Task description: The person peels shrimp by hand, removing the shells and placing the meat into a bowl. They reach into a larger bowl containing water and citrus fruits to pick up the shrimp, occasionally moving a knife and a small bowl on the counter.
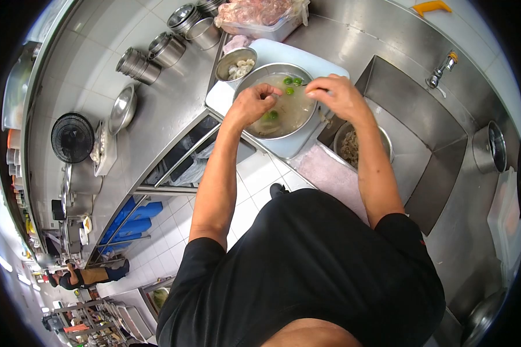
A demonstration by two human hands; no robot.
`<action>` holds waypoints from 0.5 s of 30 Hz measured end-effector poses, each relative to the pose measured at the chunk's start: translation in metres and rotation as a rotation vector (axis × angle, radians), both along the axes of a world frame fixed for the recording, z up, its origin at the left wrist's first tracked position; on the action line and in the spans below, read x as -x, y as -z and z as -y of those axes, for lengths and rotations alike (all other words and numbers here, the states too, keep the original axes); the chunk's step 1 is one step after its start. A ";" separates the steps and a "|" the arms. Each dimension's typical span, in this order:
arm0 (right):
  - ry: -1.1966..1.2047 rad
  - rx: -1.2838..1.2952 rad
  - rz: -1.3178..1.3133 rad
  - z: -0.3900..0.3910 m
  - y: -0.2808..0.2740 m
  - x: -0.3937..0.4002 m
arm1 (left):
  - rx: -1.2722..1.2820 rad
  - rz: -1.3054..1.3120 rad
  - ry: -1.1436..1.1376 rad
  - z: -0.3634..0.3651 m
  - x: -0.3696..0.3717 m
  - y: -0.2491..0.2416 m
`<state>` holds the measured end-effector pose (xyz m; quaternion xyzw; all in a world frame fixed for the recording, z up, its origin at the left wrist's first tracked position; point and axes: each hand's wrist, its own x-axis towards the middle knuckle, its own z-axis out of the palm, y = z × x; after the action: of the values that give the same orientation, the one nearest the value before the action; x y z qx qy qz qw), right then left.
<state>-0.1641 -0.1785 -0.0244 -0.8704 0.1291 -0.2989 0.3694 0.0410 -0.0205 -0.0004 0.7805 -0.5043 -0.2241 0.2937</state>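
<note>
A large metal bowl [282, 132] of cloudy liquid stands on a pale blue board [324, 65], with several green pieces [289, 91] in the liquid. Over the bowl's left side is my left hand [255, 105], its fingers curled and pinched together; whatever they hold is too small to name. My right hand [337, 95] is over the right rim, fingertips pressed together on something small that I cannot make out. Beside the large bowl, at its upper left, a smaller metal bowl [221, 70] holds whitish pieces [241, 69].
A sink [414, 144] lies to the right, with a bowl of shredded pieces [351, 146] at its near edge and a tap [441, 70] behind. Raw meat [260, 11] fills a container at the top. Metal pots [202, 33] line the left counter. Another person [81, 277] stands far left.
</note>
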 end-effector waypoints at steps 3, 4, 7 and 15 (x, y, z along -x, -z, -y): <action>0.200 -0.201 -0.003 0.008 0.013 0.030 | 0.076 0.396 0.017 -0.003 -0.013 0.017; 0.285 -0.269 -0.014 0.013 0.022 0.042 | 0.113 0.470 0.026 -0.004 -0.020 0.031; 0.365 -0.216 -0.466 0.025 0.069 0.069 | -0.050 0.704 0.126 -0.004 -0.022 0.056; 0.455 0.307 -0.255 -0.009 0.031 0.045 | -0.045 0.471 0.058 -0.005 0.011 0.042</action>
<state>-0.2086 -0.1698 -0.0553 -0.8953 0.3195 -0.2780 0.1380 0.0298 -0.0155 -0.0427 0.8028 -0.5760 -0.0556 0.1439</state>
